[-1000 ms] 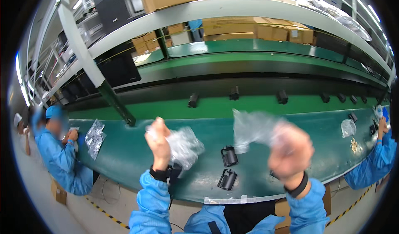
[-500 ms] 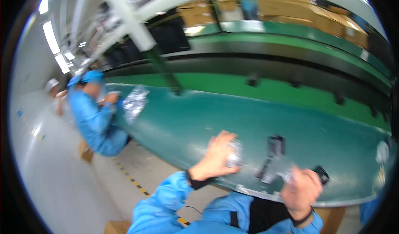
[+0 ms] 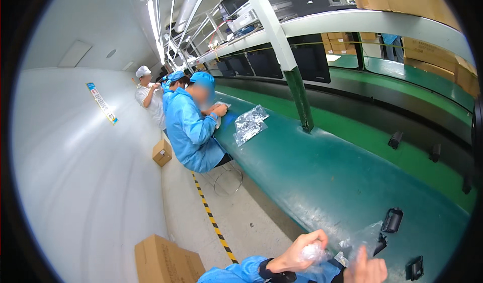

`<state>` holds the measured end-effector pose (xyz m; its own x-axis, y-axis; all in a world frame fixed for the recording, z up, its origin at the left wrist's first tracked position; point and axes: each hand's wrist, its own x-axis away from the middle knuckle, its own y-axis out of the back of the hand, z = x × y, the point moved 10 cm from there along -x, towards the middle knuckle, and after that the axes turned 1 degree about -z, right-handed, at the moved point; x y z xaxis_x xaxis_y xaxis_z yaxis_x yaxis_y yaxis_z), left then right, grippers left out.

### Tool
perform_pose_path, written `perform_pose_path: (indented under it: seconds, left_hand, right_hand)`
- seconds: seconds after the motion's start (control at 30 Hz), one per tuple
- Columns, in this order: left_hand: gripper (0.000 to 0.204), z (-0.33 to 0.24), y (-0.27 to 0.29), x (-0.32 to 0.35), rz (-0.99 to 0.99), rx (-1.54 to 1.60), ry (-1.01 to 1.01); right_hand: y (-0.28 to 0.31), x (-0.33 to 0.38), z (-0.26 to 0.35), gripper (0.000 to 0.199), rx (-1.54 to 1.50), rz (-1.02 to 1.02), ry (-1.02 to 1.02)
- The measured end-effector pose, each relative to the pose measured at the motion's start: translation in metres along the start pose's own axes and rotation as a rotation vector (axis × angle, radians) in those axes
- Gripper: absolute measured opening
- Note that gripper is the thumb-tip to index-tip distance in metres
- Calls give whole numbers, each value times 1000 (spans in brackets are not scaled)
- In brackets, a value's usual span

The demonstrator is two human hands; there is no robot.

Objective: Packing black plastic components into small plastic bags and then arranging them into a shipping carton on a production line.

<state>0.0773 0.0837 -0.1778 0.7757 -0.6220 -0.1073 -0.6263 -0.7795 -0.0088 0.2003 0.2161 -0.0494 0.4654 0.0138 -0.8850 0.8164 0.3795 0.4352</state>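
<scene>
Head view: left hand (image 3: 296, 253) grips wadded film (image 3: 313, 252) left of the bag (image 3: 371, 234), right hand (image 3: 366, 270) meets the bag's near end, fingers too blurred to tell closure, and one black part (image 3: 392, 220) lies right of the bag's far end, nearer the right hand.

The head camera looks from the wearer's own head height, downward and off to the wearer's left, along the green workbench (image 3: 347, 175), which runs slantwise from the lower right up toward the top middle. Its fisheye breadth takes in the white wall (image 3: 65, 157) on the left and bends the pale shelf beam (image 3: 362, 24) into an arc at upper right. Nearest are the left hand (image 3: 302, 251) and right hand (image 3: 367, 270), low and right of centre; the seated co-worker (image 3: 188, 129) is much farther off.
</scene>
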Motion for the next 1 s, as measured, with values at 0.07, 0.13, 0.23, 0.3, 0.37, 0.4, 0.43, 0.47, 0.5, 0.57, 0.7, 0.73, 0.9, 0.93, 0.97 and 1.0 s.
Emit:
perform_pose_path:
  seconds: [0.07, 0.13, 0.23, 0.3, 0.37, 0.4, 0.43, 0.47, 0.5, 0.57, 0.7, 0.73, 0.9, 0.93, 0.97, 1.0]
  left_hand:
    - [22, -33, -26, -7, 87, 145, 110]
    - [28, -36, -36, -6, 142, 36, 46]
    - [18, -27, -22, -3, 8, -18, 89]
    - [7, -21, -7, -16, 4, -45, 66]
    - [8, -24, 4, -24, -56, -127, 28]
    - [8, -28, 12, -23, -86, -106, 21]
    - [9, -23, 21, -22, -115, 0, 95]
    - [14, -29, 26, -24, -145, 136, 69]
    - [19, -33, 32, -24, -155, 145, 101]
    - [21, -30, 33, -35, -144, 127, 114]
    - [21, -34, 26, -42, -106, 33, 78]
    - [21, -37, 18, -41, -51, 18, 63]
    - [16, -86, -6, -60, 137, -436, -100]
    - [16, -107, -13, -57, 204, -721, -280]
    - [25, -132, -7, -54, 72, -885, -410]
    - [27, -167, -5, -29, -62, -998, -694]
  right_hand:
    - [-18, -2, 6, 27, 104, 51, 37]
    - [-28, 0, 15, 28, 177, 81, 81]
    - [-38, 17, 22, 28, 106, 185, 54]
    - [-62, 32, 20, 34, 189, 277, 91]
    - [-70, 41, 14, 38, 198, 243, 80]
    - [-72, 36, 13, 37, 123, 291, 32]
    - [-78, 40, 13, 40, 52, 361, 34]
    - [-83, 46, 12, 42, 32, 440, 27]
    - [-87, 50, 14, 44, -7, 494, 21]
    - [-76, 45, 4, 43, -109, 455, -66]
    - [-27, 56, -41, 40, -446, -16, -492]
    - [-26, 51, -41, 40, -428, -22, -501]
    - [-83, 21, -58, 21, -122, 384, -407]
    - [-69, 0, -62, 19, -103, 252, -422]
    - [-49, -17, -64, 20, -60, 130, -441]
    - [-19, -37, -47, 22, -11, -37, -365]
